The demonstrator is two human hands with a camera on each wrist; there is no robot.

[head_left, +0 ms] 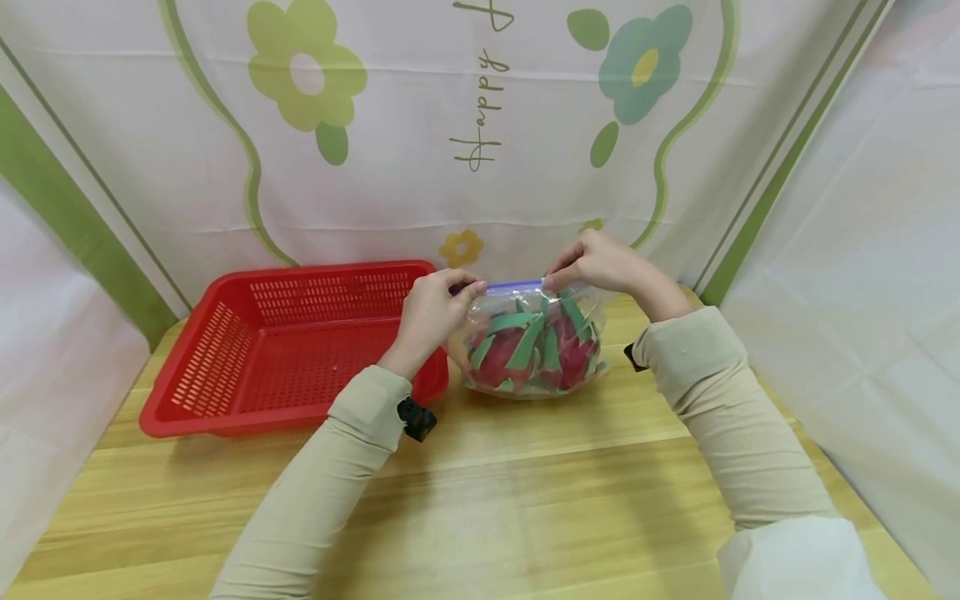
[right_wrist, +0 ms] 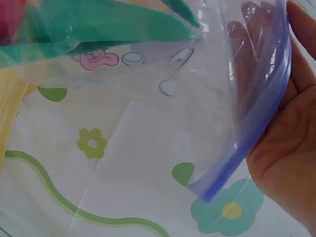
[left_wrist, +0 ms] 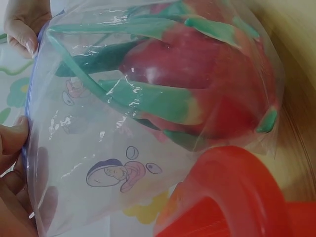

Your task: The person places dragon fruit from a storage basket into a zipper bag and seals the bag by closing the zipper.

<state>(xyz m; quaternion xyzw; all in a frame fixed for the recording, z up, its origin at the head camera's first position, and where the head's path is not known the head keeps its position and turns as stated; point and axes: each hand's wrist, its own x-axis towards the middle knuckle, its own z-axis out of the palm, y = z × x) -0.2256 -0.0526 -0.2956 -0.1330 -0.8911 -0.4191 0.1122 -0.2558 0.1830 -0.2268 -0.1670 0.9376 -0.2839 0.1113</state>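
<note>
A clear zip-lock bag point(head_left: 536, 308) with a purple-blue zip strip stands on the table, holding red dragon fruits point(head_left: 498, 358) with green scales. My left hand point(head_left: 437, 312) pinches the left part of its top edge between thumb and fingers. At the right part of the same edge, my right hand point(head_left: 603, 262) pinches the strip. Small cartoon drawings show on the plastic in the left wrist view, where one dragon fruit point(left_wrist: 227, 74) fills much of the bag. From the right wrist, the strip point(right_wrist: 266, 118) curves past my fingers, some seen through the film.
A red plastic basket point(head_left: 300, 367) with slotted walls sits left of the bag, its rim close to my left wrist. Behind rises a white cloth point(head_left: 420, 100) printed with flowers. The wooden tabletop point(head_left: 510, 500) extends toward me.
</note>
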